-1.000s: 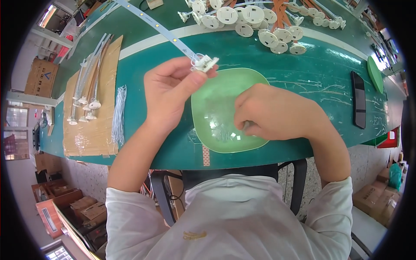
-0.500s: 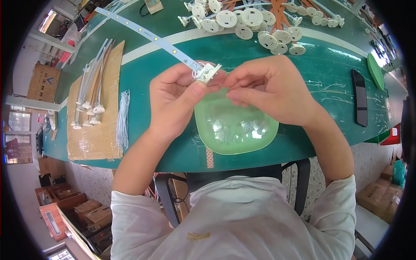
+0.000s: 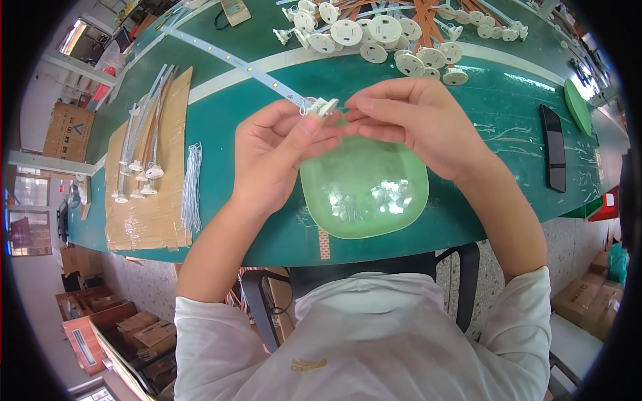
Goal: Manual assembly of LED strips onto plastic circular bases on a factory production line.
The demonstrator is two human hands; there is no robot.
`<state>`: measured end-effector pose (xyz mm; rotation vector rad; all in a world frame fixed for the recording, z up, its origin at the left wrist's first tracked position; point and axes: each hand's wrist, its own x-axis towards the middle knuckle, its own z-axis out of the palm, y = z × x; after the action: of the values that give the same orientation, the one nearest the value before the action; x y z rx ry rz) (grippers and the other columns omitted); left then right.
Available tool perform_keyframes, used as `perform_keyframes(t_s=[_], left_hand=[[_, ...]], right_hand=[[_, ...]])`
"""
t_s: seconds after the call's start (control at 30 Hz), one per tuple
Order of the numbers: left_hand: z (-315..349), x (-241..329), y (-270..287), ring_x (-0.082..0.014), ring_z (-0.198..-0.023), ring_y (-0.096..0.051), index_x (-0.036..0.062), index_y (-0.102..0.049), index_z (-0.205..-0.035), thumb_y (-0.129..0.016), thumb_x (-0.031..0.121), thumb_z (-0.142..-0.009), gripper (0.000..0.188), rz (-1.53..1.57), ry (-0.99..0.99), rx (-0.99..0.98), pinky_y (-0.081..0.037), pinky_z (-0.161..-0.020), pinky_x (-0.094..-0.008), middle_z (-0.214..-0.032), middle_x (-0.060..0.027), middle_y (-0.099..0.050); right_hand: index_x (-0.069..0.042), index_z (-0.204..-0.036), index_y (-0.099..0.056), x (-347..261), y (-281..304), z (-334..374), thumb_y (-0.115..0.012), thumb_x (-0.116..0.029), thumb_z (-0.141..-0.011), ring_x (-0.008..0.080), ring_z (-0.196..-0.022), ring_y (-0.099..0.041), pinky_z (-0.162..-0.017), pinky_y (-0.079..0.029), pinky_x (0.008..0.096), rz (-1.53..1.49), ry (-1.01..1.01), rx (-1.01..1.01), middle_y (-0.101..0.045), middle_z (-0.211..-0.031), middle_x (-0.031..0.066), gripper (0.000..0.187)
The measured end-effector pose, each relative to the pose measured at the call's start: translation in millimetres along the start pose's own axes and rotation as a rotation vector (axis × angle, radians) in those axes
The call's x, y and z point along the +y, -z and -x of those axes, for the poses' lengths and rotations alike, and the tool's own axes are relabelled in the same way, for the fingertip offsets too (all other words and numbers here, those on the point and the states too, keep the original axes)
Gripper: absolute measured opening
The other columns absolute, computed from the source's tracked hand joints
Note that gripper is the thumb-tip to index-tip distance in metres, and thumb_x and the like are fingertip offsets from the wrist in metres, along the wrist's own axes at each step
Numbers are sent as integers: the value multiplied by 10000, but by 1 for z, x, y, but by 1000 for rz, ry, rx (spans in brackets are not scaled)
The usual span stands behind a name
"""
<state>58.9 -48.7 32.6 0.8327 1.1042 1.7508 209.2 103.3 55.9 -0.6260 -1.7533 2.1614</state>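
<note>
My left hand (image 3: 271,150) is closed round the white round end cap (image 3: 322,108) of an LED light strip (image 3: 249,69). From there the strip slants up and away to the far left, with thin white wires at the cap. My right hand (image 3: 414,123) is just right of the cap, its thumb and fingers drawn together in a pinch; whatever is between the fingertips is too small to make out. Its lower fingertips meet those of my left hand. Below both hands a green plastic tray (image 3: 364,227) holds a scatter of small, shiny clear pieces (image 3: 391,194).
Left of my hands, several capped strips (image 3: 140,150) lie on a cardboard sheet (image 3: 144,220), beside a bundle of white wires (image 3: 192,187). A pile of white round caps (image 3: 386,30) on strips lies across the far side. At right are a black phone (image 3: 554,147) and a green lid (image 3: 577,107).
The cap in my left hand has turned slightly, and the strip's far end has swung a little right and down. My right fingertips have risen and shifted beside the cap.
</note>
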Motion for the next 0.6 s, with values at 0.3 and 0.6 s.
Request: perform_keyframes(t_s=[0.3, 0.6], left_hand=[[2, 0, 1, -305, -1040, -680, -35, -615, -1059, -635, 123, -954, 191, 59, -27, 3, -580, -881, -397, -1084, -218, -687], [5, -2, -4, -310, -1172, -611, -28, -527, -1226, -602, 112, -970, 301, 225, -1, -69, -511, -999, -430, -1200, -252, -632]], right_hand=[[76, -1179, -609, -3, 2, 4, -617, 12, -905, 211, -940, -716, -783, -587, 250, -9, 107, -108, -709, -1029, 179, 281], [30, -905, -677, 12, -17, 12, -729, 25, -801, 160, -731, -727, -628, -580, 243, 686, 883, 195, -729, -845, 106, 116]])
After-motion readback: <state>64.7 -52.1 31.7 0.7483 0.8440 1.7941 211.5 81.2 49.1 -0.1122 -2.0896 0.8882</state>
